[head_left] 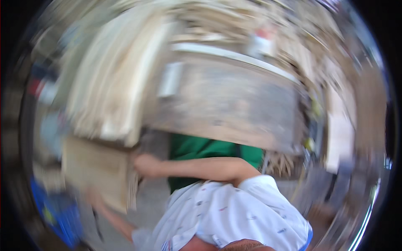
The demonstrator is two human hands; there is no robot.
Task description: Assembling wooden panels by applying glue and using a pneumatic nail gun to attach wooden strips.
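Observation:
At the left, a stack of pale wooden boards [96, 169] is between my two hands, its layered edges showing on the right side. My right hand [146, 165] reaches across my body and is closed on the stack's right edge. Near the lower left edge, my left hand [94, 197] grips the boards too, though motion smears its fingers. The whole picture is blurred, so I cannot tell whether the stack rests on anything.
Beyond the boards stands a larger pile of long pale planks [113, 79]. A worn worktable [238, 104] with a white strip along its far side stands ahead, with green cloth [201, 150] below its near edge. A blue bag [58, 213] lies at the lower left.

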